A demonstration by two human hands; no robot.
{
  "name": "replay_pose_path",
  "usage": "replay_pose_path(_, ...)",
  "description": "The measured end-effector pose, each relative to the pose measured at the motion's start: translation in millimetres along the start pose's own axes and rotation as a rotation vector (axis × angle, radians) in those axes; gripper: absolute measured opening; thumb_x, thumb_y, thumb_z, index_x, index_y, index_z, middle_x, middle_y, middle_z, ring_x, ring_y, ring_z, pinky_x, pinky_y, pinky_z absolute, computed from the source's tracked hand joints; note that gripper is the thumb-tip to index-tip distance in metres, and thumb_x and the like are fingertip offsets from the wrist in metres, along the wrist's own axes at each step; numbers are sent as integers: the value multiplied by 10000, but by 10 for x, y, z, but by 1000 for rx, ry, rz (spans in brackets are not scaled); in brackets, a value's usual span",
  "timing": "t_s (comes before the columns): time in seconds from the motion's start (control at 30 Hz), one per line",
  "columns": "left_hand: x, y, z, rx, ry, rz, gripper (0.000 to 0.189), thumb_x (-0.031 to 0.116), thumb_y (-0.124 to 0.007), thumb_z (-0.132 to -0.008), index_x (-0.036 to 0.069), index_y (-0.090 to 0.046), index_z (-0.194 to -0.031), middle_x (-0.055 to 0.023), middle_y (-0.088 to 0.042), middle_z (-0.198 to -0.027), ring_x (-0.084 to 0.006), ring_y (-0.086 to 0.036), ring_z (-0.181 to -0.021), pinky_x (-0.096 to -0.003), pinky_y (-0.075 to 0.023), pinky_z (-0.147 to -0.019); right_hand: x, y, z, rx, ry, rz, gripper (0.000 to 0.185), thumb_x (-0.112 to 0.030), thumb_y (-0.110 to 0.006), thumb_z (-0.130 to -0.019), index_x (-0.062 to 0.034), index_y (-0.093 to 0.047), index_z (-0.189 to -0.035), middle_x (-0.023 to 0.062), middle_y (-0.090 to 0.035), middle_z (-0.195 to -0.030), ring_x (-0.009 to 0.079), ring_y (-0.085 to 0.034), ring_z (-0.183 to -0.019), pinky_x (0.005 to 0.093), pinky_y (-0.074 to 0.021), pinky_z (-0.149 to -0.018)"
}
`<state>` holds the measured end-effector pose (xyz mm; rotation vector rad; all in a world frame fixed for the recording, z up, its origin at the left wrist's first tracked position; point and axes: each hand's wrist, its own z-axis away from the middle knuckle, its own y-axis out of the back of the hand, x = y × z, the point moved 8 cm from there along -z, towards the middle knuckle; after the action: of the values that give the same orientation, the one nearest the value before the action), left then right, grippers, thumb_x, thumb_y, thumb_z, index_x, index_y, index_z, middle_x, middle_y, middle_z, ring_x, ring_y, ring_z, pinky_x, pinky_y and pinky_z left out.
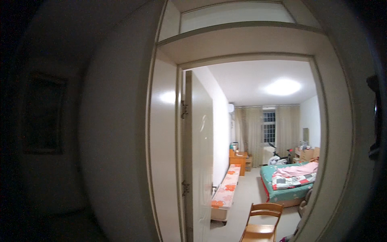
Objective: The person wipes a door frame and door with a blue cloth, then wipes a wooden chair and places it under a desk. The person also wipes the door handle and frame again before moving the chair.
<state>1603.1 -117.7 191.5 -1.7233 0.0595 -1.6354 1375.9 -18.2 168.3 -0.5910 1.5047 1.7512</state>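
Observation:
Neither of my hands is in view. Before me is a doorway with a pale frame (pixel 164 145), and its white door (pixel 201 151) stands swung inward on the left side. A lever handle (pixel 214 189) shows at the door's edge. Through the opening I see a lit bedroom. Just past the threshold is a wooden chair (pixel 261 228), its lower part cut off by the picture's bottom edge. Beyond it, on the right, a bed (pixel 282 195) carries a green sheet, a patchwork quilt (pixel 294 181) and a pink cover (pixel 297 169).
Along the left wall runs a low bench with a flowered cover (pixel 228 189). A wooden desk (pixel 239 155) stands behind it. An exercise bike (pixel 278 158) is near the curtains (pixel 252 130). The wall (pixel 118 130) on my left is dark, with a dim framed panel (pixel 45 113).

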Motion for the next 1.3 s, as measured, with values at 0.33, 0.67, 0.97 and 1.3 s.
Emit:
replay_pose_path(0.33,-269,-797,161,-71,54,-26,158,224,-570,-977,77,-624,-998,-73,-641,-720,-198,-617,-563,-327,-477,-451,313,185,1094,165,-85,-141,530,-384,-675,-900,-31,-611,-1290,165,-665,-1155,259,-614,-1007,387,-532,-822)
replay_pose_path(0.67,-976,-1634,-110,-177,205,-88,197,272,-550,-988,86,-606,-1021,-76,-640,-718,-195,-629,-548,-330,-501,-424,831,506,1996,270,-164,-248,531,-384,-677,-901,-29,-611,-1290,163,-665,-1148,255,-612,-1001,384,-532,-817)
replay_pose_path(0.97,-1143,-1851,16,-74,169,-154,236,271,-576,-981,74,-621,-1103,-95,-640,-897,-228,-621,-742,-374,-508,-595,1161,634,2466,295,-185,-310,532,-384,-679,-901,-27,-611,-1289,161,-665,-1143,251,-610,-996,381,-531,-812)
replay_pose_path(1.3,-1165,-1613,408,192,78,-271,306,270,-605,-974,61,-638,-1194,-116,-640,-1096,-265,-612,-957,-423,-516,-785,1243,628,2687,278,-156,-352,533,-384,-681,-901,-26,-610,-1289,160,-664,-1137,247,-608,-990,378,-531,-806)
